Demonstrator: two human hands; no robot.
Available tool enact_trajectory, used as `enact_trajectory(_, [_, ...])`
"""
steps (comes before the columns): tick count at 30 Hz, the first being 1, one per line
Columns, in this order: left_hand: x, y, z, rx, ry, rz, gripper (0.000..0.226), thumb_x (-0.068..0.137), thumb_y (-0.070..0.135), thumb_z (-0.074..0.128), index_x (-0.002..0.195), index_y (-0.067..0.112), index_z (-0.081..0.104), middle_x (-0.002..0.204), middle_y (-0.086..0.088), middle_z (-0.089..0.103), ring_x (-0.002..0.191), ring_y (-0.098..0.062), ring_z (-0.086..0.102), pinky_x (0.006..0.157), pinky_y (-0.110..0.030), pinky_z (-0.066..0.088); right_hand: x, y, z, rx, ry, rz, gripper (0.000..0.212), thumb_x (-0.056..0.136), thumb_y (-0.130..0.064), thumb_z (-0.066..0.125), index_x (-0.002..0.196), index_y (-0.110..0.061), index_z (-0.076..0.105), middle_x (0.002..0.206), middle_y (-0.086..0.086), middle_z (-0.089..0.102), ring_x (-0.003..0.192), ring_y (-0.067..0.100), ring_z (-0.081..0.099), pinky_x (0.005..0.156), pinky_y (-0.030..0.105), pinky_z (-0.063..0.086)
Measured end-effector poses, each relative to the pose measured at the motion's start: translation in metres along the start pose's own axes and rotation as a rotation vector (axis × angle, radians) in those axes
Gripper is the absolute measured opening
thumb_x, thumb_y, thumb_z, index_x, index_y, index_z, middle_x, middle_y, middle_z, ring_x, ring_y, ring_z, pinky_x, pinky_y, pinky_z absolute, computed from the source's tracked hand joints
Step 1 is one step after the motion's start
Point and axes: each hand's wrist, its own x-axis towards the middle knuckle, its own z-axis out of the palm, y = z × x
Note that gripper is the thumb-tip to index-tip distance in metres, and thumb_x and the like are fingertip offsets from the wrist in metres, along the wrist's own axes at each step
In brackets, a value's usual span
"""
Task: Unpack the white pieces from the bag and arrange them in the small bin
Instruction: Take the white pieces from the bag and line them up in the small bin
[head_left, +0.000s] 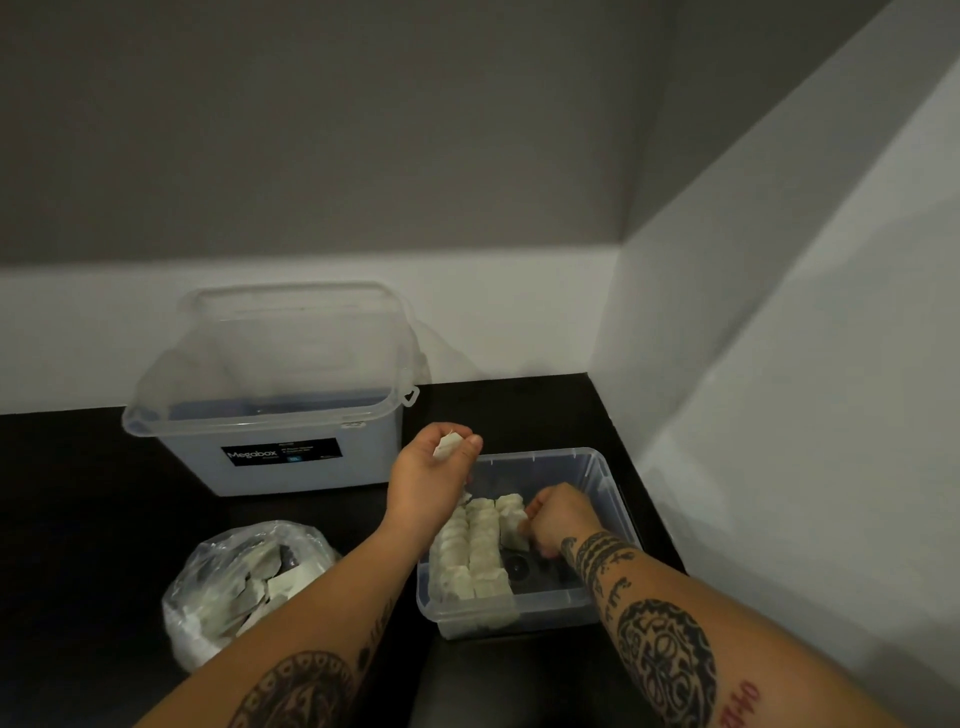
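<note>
The small clear bin (597, 470) stands on the dark table near the right wall. Inside it, white pieces (475, 556) stand packed in rows along its left side. My left hand (431, 475) hovers over the bin's left rim and grips several white pieces (447, 447) in its curled fingers. My right hand (553, 519) is down inside the bin and pinches a white piece (511, 535) at the end of the third row. The clear plastic bag (244, 582) lies open at the lower left with more white pieces in it.
A large clear storage box (270, 410) with a dark label stands at the back left against the wall. White walls close in behind and to the right. The dark table (78, 493) runs left of the box and the bag.
</note>
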Motion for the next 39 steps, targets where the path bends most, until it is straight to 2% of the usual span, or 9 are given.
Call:
enact_trajectory(3, [-0.001, 0.001, 0.001, 0.018, 0.003, 0.002, 0.007, 0.095, 0.034, 0.07, 0.101, 0.031, 0.068, 0.088, -0.002, 0.071, 0.076, -0.011, 0.068, 0.059, -0.019, 0.05, 0.003, -0.002, 0.004, -0.009, 0.013, 0.024, 0.022, 0.093, -0.017, 0.07, 0.114, -0.014, 0.071, 0.114, 0.005, 0.072, 0.107, 0.021, 0.067, 0.097, 0.036, 0.056])
enact_trajectory(10, [-0.001, 0.001, 0.002, 0.028, 0.005, 0.006, 0.008, 0.095, 0.035, 0.071, 0.101, 0.032, 0.068, 0.088, -0.002, 0.072, 0.077, -0.014, 0.069, 0.062, -0.024, 0.051, 0.008, -0.003, 0.008, 0.073, 0.085, 0.112, 0.017, 0.089, -0.022, 0.074, 0.104, -0.013, 0.072, 0.101, 0.006, 0.072, 0.096, 0.022, 0.069, 0.085, 0.034, 0.059])
enact_trajectory(15, [0.0, 0.003, 0.002, 0.046, 0.002, 0.005, 0.01, 0.094, 0.037, 0.071, 0.103, 0.033, 0.066, 0.093, -0.002, 0.072, 0.082, -0.016, 0.07, 0.066, -0.027, 0.053, 0.01, -0.003, 0.009, 0.012, 0.077, 0.126, 0.017, 0.094, -0.027, 0.069, 0.104, -0.014, 0.07, 0.085, 0.001, 0.064, 0.091, 0.019, 0.068, 0.072, 0.028, 0.051])
enact_trajectory(22, [0.002, 0.002, 0.002, 0.074, 0.02, 0.001, 0.021, 0.094, 0.039, 0.071, 0.112, 0.032, 0.064, 0.096, 0.0, 0.072, 0.082, -0.015, 0.07, 0.064, -0.025, 0.053, 0.01, 0.004, 0.0, -0.054, 0.047, 0.036, 0.025, 0.094, -0.018, 0.06, 0.113, -0.009, 0.072, 0.112, 0.012, 0.072, 0.106, 0.028, 0.068, 0.085, 0.032, 0.054])
enact_trajectory(25, [0.005, 0.006, 0.001, 0.0, 0.047, -0.037, 0.024, 0.097, 0.038, 0.067, 0.117, 0.026, 0.063, 0.096, -0.003, 0.072, 0.084, -0.018, 0.071, 0.069, -0.032, 0.06, 0.005, 0.006, -0.013, -0.055, 0.041, 0.008, 0.029, 0.092, -0.014, 0.058, 0.116, -0.004, 0.07, 0.114, 0.016, 0.07, 0.107, 0.031, 0.067, 0.084, 0.03, 0.052])
enact_trajectory(29, [0.013, 0.011, 0.002, -0.209, 0.054, -0.183, 0.019, 0.101, 0.038, 0.06, 0.117, 0.026, 0.061, 0.097, -0.008, 0.073, 0.085, -0.022, 0.07, 0.069, -0.038, 0.059, -0.011, -0.01, -0.038, 0.24, 0.022, -0.031, 0.026, 0.095, -0.014, 0.058, 0.111, 0.002, 0.07, 0.095, 0.016, 0.073, 0.077, 0.023, 0.07, 0.074, 0.037, 0.063])
enact_trajectory(33, [0.017, 0.014, 0.003, -0.514, -0.038, -0.292, 0.03, 0.1, 0.015, 0.044, 0.127, 0.017, 0.055, 0.096, -0.012, 0.069, 0.087, -0.027, 0.066, 0.073, -0.039, 0.051, -0.042, -0.04, -0.059, 0.613, -0.016, -0.174, 0.021, 0.1, -0.035, 0.062, 0.105, -0.016, 0.069, 0.09, 0.006, 0.071, 0.071, 0.013, 0.065, 0.057, 0.023, 0.054])
enact_trajectory(36, [0.018, 0.015, 0.008, -0.462, -0.077, -0.258, 0.042, 0.096, -0.002, 0.041, 0.132, 0.016, 0.052, 0.11, -0.016, 0.065, 0.099, -0.031, 0.064, 0.081, -0.044, 0.052, -0.051, -0.053, -0.064, 0.799, -0.021, -0.233, 0.023, 0.096, -0.038, 0.067, 0.105, -0.017, 0.068, 0.094, 0.011, 0.073, 0.068, 0.013, 0.06, 0.055, 0.022, 0.053])
enact_trajectory(39, [0.019, 0.013, 0.01, -0.377, -0.131, -0.181, 0.046, 0.097, -0.002, 0.055, 0.139, 0.014, 0.051, 0.117, -0.016, 0.069, 0.103, -0.032, 0.069, 0.081, -0.041, 0.056, -0.052, -0.057, -0.062, 0.834, 0.013, -0.263, 0.02, 0.095, -0.03, 0.071, 0.108, -0.014, 0.067, 0.098, 0.007, 0.073, 0.068, 0.011, 0.063, 0.058, 0.023, 0.056])
